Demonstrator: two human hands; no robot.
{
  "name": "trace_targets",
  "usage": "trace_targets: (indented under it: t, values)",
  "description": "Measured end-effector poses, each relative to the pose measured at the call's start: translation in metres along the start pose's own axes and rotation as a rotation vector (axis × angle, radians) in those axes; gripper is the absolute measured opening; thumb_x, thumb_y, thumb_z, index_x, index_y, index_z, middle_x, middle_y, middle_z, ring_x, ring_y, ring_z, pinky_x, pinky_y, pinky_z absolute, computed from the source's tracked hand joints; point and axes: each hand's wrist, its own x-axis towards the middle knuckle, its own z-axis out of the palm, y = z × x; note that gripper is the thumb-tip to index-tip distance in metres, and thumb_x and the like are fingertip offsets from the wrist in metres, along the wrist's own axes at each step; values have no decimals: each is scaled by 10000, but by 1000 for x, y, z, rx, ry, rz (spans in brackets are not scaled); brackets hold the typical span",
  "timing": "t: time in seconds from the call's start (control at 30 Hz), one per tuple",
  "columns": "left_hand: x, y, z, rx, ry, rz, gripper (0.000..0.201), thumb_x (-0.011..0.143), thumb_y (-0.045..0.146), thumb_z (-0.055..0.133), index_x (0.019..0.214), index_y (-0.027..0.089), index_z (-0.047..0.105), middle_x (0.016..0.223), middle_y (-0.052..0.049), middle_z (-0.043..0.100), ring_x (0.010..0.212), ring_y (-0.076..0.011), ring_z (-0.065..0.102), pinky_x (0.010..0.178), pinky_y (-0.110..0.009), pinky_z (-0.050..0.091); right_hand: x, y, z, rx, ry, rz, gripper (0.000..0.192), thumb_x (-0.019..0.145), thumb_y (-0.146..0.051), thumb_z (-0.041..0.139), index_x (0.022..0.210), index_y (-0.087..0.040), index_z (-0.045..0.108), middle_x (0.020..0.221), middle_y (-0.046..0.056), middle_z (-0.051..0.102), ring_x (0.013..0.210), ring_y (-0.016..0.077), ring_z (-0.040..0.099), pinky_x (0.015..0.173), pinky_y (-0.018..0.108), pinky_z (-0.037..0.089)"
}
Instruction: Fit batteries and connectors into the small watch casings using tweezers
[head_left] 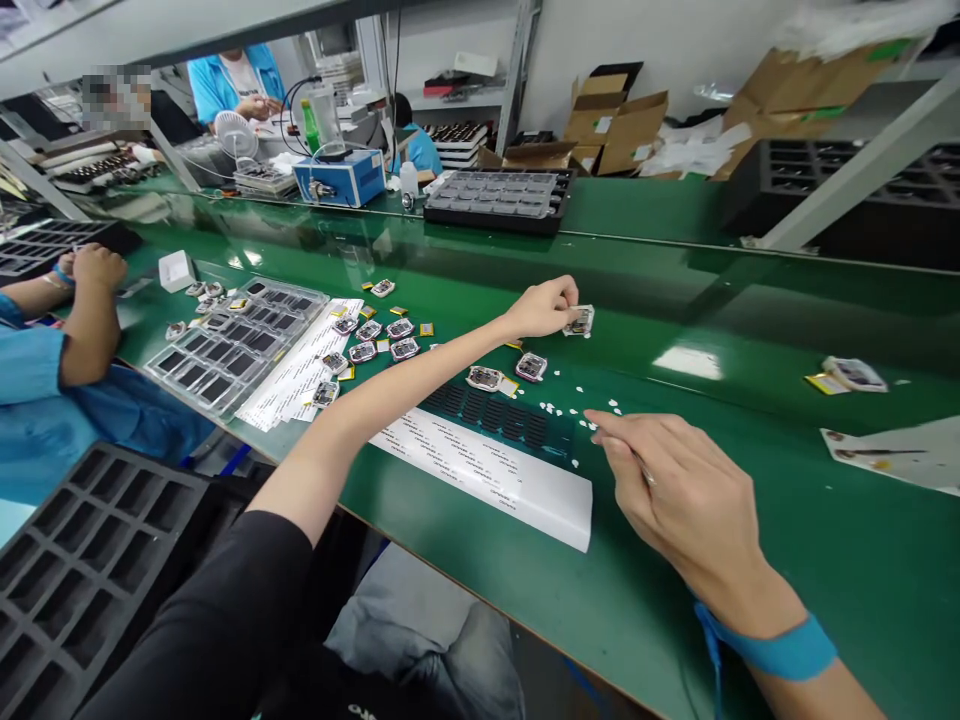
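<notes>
My left hand (pixel 541 308) reaches across the bench, its fingers closed on the edge of a small watch-like electronic module (pixel 582 322) with a pale frame. Lower right, my right hand (pixel 679 490) is closed, thumb and index finger pressed together. A thin shiny sliver shows between its fingers, but I cannot make out what it is. Small white scraps (pixel 553 409) lie scattered by those fingertips. Between my hands are another module (pixel 532 367) and one with a yellow-edged battery (pixel 486 378). A dark green sheet of black strips (pixel 487 415) lies beside a white printed sheet (pixel 480 470).
More modules (pixel 363 351) and small batteries lie left of my forearm, near a clear tray (pixel 225 345). Another module (pixel 855 374) sits far right, above a white sheet (pixel 900 452). A black compartment tray (pixel 97 530) stands lower left. A co-worker's arm (pixel 94 320) rests at left.
</notes>
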Motion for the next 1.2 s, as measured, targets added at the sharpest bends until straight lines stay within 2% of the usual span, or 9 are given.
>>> trace_targets:
  t: [0.13, 0.2, 0.3, 0.37, 0.5, 0.63, 0.8, 1.03, 1.2]
  values:
    - [-77, 13, -11, -213, 50, 101, 384, 1067, 393, 564, 1376, 165, 574, 805, 36, 714, 717, -84, 632, 748, -219, 528, 4, -9, -7, -18, 111, 68, 459, 937, 33, 533, 1293, -224, 670, 627, -73, 605, 543, 104, 554, 553, 230, 438]
    - [-128, 16, -10, -618, 0, 153, 286, 1010, 384, 660, 1167, 145, 647, 857, -15, 738, 742, -101, 661, 741, -236, 521, 2, -14, -9, -37, 182, 95, 567, 913, 67, 548, 1364, -261, 651, 549, -104, 534, 483, 91, 513, 502, 214, 392]
    - [-188, 18, -1, -874, -46, 73, 295, 959, 428, 723, 970, 160, 599, 743, 10, 679, 631, -80, 598, 627, -218, 463, -3, -24, -8, -44, 164, 106, 593, 974, -80, 651, 1521, -279, 540, 504, -126, 521, 419, 83, 491, 432, 228, 337]
    - [-210, 16, 6, -948, -66, 10, 339, 951, 466, 731, 1045, 174, 587, 727, 33, 656, 561, -62, 552, 575, -207, 453, -5, -32, -4, -13, 96, 86, 650, 1014, -230, 676, 1612, -269, 426, 517, -131, 550, 392, 77, 470, 415, 237, 327]
    - [-219, 9, 14, -1040, -162, 41, 466, 955, 482, 730, 1290, 183, 604, 874, -13, 717, 693, -110, 679, 697, -266, 601, -8, -45, 1, 29, 36, 47, 780, 967, -286, 753, 1647, -284, 371, 619, -118, 688, 412, 67, 512, 447, 225, 390]
    - [-220, 2, 19, -1069, -230, 55, 388, 972, 497, 704, 1152, 166, 610, 872, -21, 710, 736, -129, 726, 746, -289, 634, -12, -48, -6, 113, -91, 65, 780, 989, -255, 711, 1663, -310, 321, 895, -43, 824, 638, 100, 724, 634, 211, 542]
    - [-223, 0, 23, -1079, -198, 45, 374, 928, 431, 758, 1043, 204, 483, 703, 63, 606, 590, -89, 663, 599, -201, 542, -16, -47, -14, 172, -218, 23, 744, 1018, -265, 658, 1669, -303, 300, 1014, -11, 832, 757, 153, 781, 699, 271, 599]
    - [-228, 4, 19, -714, -22, 160, 172, 973, 290, 618, 1088, 168, 581, 630, 78, 547, 515, -57, 439, 507, -187, 363, -25, -47, -14, 190, -326, 13, 756, 1006, -197, 636, 1671, -306, 293, 1120, 0, 824, 789, 172, 783, 608, 288, 569]
    - [-230, 5, 16, -451, 7, 198, 351, 1013, 336, 489, 1192, 131, 710, 718, 1, 660, 554, -77, 494, 533, -206, 403, -41, -46, -14, 196, -370, 58, 625, 1077, -232, 361, 1679, -358, 255, 1244, -24, 789, 886, 222, 797, 687, 356, 611]
